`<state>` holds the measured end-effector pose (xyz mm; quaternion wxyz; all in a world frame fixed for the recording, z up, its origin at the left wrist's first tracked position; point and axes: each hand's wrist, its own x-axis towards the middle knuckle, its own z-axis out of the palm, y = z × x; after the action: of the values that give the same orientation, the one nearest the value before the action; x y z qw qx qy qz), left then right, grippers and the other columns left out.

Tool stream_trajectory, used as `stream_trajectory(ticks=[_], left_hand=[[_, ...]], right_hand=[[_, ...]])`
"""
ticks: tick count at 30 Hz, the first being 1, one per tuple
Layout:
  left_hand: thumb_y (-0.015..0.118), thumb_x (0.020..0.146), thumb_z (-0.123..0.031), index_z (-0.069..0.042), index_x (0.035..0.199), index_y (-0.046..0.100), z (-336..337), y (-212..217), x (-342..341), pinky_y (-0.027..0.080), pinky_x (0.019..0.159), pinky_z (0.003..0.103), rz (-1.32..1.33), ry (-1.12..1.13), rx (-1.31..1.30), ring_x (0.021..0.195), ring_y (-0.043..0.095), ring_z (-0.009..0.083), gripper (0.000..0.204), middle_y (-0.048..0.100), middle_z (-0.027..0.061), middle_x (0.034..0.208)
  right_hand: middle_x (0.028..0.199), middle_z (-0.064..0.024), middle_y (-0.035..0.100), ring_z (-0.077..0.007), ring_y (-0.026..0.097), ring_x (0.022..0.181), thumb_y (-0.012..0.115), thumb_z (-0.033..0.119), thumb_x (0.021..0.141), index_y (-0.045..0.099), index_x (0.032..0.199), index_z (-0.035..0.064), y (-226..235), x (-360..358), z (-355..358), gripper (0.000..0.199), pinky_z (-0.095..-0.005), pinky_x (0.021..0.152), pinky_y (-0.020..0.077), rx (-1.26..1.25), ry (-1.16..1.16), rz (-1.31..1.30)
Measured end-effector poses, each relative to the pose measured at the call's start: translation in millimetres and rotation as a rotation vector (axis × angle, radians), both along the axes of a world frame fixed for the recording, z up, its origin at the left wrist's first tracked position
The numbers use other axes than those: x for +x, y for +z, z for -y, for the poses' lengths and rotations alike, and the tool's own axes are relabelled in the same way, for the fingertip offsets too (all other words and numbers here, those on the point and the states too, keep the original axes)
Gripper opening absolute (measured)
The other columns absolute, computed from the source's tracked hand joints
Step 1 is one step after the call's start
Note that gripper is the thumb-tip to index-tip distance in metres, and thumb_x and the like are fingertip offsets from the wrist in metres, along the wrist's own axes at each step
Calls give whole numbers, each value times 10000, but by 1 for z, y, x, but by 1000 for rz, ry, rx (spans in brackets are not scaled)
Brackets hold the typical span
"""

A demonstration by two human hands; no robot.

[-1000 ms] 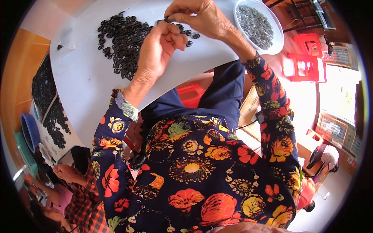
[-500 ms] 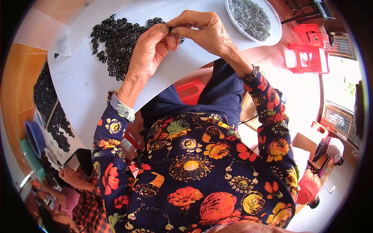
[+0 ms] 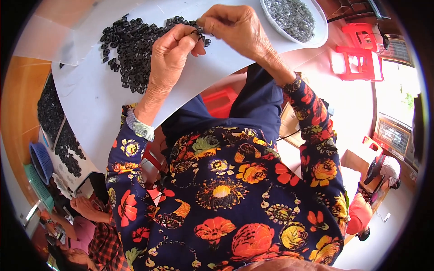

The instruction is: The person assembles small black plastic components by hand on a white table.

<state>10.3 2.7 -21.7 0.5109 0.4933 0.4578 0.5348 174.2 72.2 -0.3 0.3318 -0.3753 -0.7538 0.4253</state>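
Small black piece (image 3: 199, 35) in the left hand (image 3: 169, 56)
Its grip pinches the piece between thumb and forefinger; just beside is the right hand (image 3: 239, 32), fingertips together, whether grasping anything I cannot tell. Loose black pieces (image 3: 132, 54) heap on the table (image 3: 83, 101), a white bowl (image 3: 322, 31) sits rightward, red stools (image 3: 354, 62) farther off.

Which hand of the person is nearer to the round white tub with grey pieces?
The right hand: it is left of the white tub, apart from it. The left hand is farther left, by the pile of black pieces.
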Motion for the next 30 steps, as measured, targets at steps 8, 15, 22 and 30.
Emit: stream_trajectory(ticks=[8, 15, 22, 30], left_hand=[[523, 868, -107, -1, 853, 601, 12, -4, -6, 447, 707, 247, 340, -48, -216, 674, 546, 118, 132, 586, 71, 677], [530, 888, -115, 7, 883, 589, 7, -11, -13, 468, 728, 287, 453, 15, -185, 680, 560, 164, 136, 589, 110, 716], [530, 882, -99, 17, 895, 584, 5, -8, -13, 469, 768, 299, 471, 16, -160, 717, 573, 184, 129, 583, 107, 687], [520, 879, -91, 13, 910, 581, 8, -10, -18, 469, 767, 300, 455, -32, -135, 760, 584, 174, 125, 588, 95, 695]], right_hand=[[784, -96, 630, -279, 623, 670, 626, 119, 799, 663, 882, 38, -18, 29, -15, 122, -356, 612, 499, 486, 115, 186], [797, -100, 569, -321, 599, 729, 600, 110, 797, 604, 828, 37, -24, 23, 7, 79, -402, 632, 492, 570, 144, 315], [778, -112, 586, -330, 601, 684, 592, 79, 771, 603, 806, 39, -28, -13, 14, 55, -405, 618, 497, 507, 113, 181], [802, -83, 608, -316, 605, 708, 609, 138, 799, 645, 858, 69, -18, 17, -12, 98, -403, 629, 490, 532, 64, 339]])
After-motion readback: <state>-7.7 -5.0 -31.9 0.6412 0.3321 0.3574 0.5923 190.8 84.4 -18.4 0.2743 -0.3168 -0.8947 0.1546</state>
